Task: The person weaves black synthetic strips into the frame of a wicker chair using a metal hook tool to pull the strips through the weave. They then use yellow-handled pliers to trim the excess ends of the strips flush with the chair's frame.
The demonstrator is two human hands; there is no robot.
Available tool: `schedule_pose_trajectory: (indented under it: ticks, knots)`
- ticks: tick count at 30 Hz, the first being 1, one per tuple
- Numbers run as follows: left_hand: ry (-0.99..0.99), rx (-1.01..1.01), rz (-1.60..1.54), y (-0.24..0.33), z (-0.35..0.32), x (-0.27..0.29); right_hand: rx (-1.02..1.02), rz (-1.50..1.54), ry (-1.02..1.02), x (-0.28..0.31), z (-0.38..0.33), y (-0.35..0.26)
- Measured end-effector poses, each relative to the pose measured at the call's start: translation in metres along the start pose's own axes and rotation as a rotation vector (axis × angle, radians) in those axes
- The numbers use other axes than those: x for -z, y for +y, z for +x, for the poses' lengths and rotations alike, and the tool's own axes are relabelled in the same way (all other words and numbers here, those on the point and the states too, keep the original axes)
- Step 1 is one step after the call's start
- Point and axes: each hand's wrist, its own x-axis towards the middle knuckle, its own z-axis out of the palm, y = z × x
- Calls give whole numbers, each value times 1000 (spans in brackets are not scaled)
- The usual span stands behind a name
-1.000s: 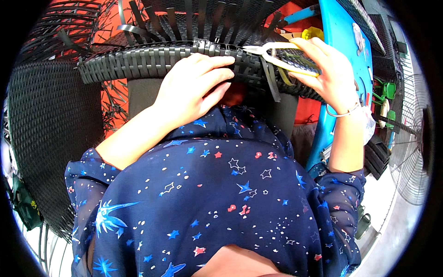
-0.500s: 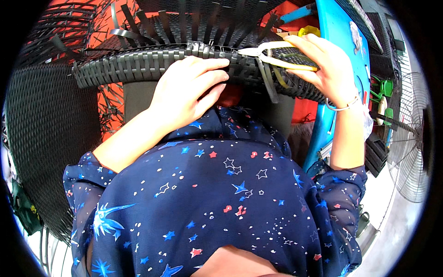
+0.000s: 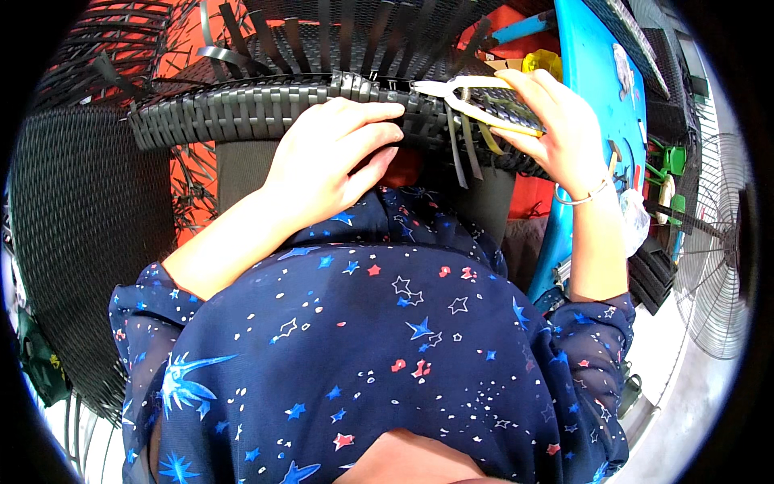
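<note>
Across my lap lies a piece of black woven wicker furniture, its thick braided edge point(image 3: 218, 117) running left to right. My left hand point(image 3: 334, 153) is curled over that edge near the middle, fingers bent against the weave; what lies under the palm is hidden. In my right hand point(image 3: 564, 133) is a pair of pliers point(image 3: 450, 90) with pale yellow handles, their jaws pointing left at the top of the edge, just beyond the left fingertips. Below the jaws hang loose flat strips point(image 3: 469, 147). Several black strips point(image 3: 302, 48) stick up behind the edge.
A blue board or table point(image 3: 601, 73) stands close on my right, with a yellow item point(image 3: 542, 62) beside it. Farther right is a wire-caged fan point(image 3: 717, 250). Another black woven panel point(image 3: 89, 250) stands on my left. Strip scraps litter the red surface point(image 3: 189, 189).
My right hand and the pliers have shifted slightly left and down. The loose strips below the jaws have swung left. My left hand has stayed nearly still.
</note>
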Motion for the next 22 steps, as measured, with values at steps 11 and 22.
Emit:
schedule_pose_trajectory:
  ticks: [11, 22]
  knots:
    - [-19, 14, 4, -3, -2, -2, -71, 74, -13, -2, -5, -3]
    - [-24, 17, 6, -4, -4, 0, 89, -77, 101, -9, -2, 11]
